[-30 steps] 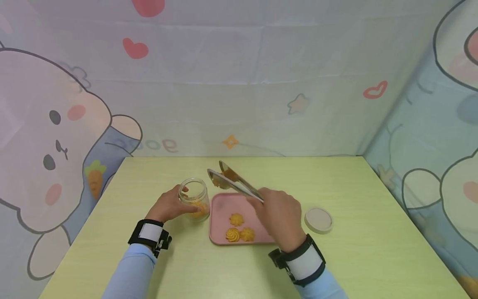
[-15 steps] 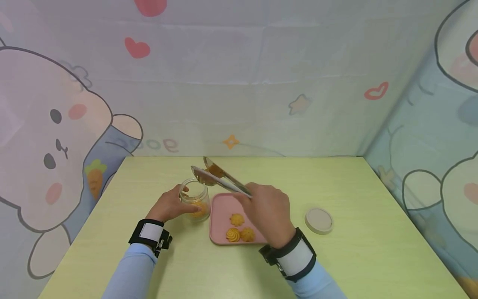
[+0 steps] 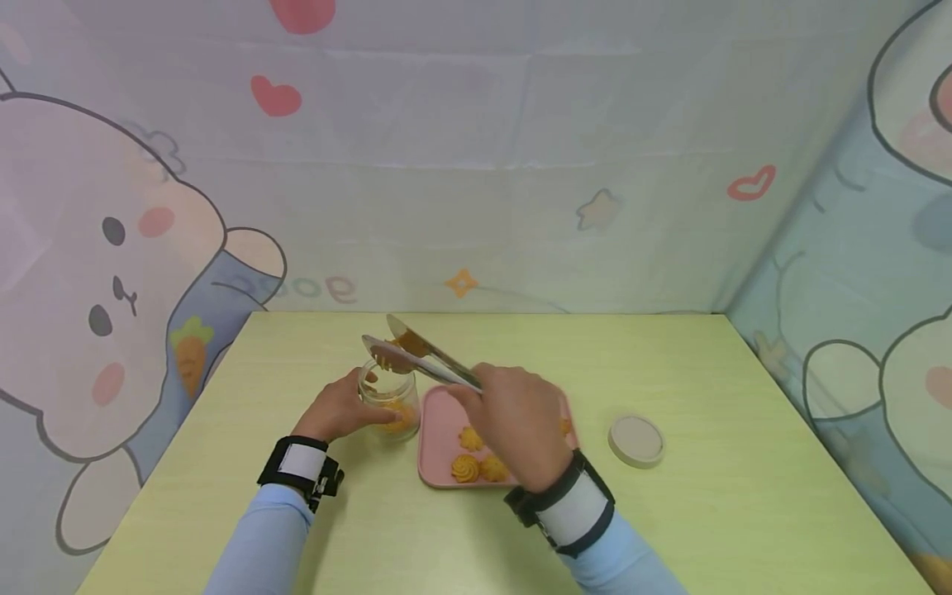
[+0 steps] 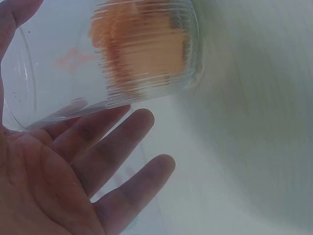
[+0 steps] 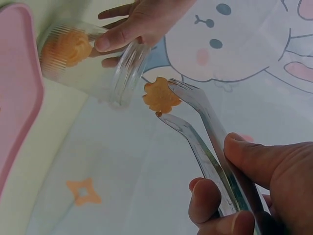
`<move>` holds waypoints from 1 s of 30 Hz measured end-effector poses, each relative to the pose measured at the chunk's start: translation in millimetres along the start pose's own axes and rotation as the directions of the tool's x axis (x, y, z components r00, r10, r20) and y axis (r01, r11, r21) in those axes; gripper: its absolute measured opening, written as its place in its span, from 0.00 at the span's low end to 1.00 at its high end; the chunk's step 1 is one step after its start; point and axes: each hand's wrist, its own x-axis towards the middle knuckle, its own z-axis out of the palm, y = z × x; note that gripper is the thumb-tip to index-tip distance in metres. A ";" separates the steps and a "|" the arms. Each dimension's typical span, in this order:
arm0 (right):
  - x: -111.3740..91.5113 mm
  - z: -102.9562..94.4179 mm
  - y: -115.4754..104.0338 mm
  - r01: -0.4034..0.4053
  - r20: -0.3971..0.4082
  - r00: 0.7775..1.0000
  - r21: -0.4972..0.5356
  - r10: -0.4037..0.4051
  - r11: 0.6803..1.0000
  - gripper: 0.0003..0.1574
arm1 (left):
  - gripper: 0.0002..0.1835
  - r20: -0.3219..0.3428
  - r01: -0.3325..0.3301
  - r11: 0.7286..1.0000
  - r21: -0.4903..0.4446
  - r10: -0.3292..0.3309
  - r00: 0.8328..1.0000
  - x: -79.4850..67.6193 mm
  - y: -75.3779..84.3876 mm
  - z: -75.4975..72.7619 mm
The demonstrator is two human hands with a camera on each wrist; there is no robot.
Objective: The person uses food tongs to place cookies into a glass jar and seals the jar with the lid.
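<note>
My left hand [image 3: 338, 411] holds a clear glass jar [image 3: 411, 401] upright on the table, thumb on one side and fingers on the other. Orange-yellow cookies [image 5: 73, 46] lie at the jar's bottom. Metal tongs [image 3: 439, 364] are gripped in my right hand [image 3: 516, 421]. Between their tips they pinch one flower-shaped cookie [image 5: 161, 95], which hangs over the jar's open mouth, apart from the rim in the right wrist view. Several swirled cookies [image 3: 465, 468] lie on a pink tray [image 3: 439, 421] just right of the jar, partly hidden by my right hand.
A round pale lid [image 3: 635, 440] lies on the light wooden table [image 3: 744, 496], right of the tray. Behind the table hangs a cloth backdrop [image 3: 483, 165] printed with cartoon animals and hearts.
My right hand has carried the tongs and the pinched cookie leftward, from above the tray to over the jar's mouth. More of the tray's right side shows. My left hand stays on the jar.
</note>
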 end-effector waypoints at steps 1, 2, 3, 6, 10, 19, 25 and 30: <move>-0.1 0.4 -0.3 0.001 0.002 1.000 0.001 -0.001 1.000 0.27 | 0.50 0.000 0.000 1.000 0.000 0.000 1.000 -0.2 0.4 0.0; -0.1 0.9 -0.3 0.002 0.006 1.000 0.001 -0.002 1.000 0.27 | 0.50 -0.001 0.002 1.000 0.000 -0.002 1.000 -0.4 0.9 0.0; -0.3 1.5 -0.2 0.003 0.006 1.000 0.001 -0.003 1.000 0.27 | 0.50 0.000 0.002 1.000 -0.002 -0.002 1.000 -0.6 1.3 0.0; -0.6 3.7 1.3 0.002 -0.002 1.000 -0.013 -0.002 1.000 0.28 | 0.49 -0.002 0.008 1.000 -0.006 -0.008 1.000 -0.8 2.5 0.2; -0.9 5.9 5.1 -0.006 -0.028 1.000 -0.038 0.005 0.999 0.30 | 0.49 -0.005 0.021 1.000 0.003 -0.021 1.000 -1.1 3.7 0.4; -4.2 5.8 12.6 -0.017 -0.012 1.000 -0.010 0.017 1.000 0.27 | 0.50 -0.004 0.029 0.999 0.014 -0.029 1.000 -3.0 4.9 -0.9; -7.1 7.5 18.3 -0.041 -0.034 0.999 -0.019 0.040 0.999 0.26 | 0.50 -0.006 0.024 1.000 0.000 -0.024 1.000 -3.6 4.0 -1.3; -10.5 8.5 25.6 -0.054 -0.050 0.997 -0.017 0.053 0.998 0.24 | 0.51 -0.009 0.019 1.000 0.001 -0.019 1.000 -2.5 2.0 -0.4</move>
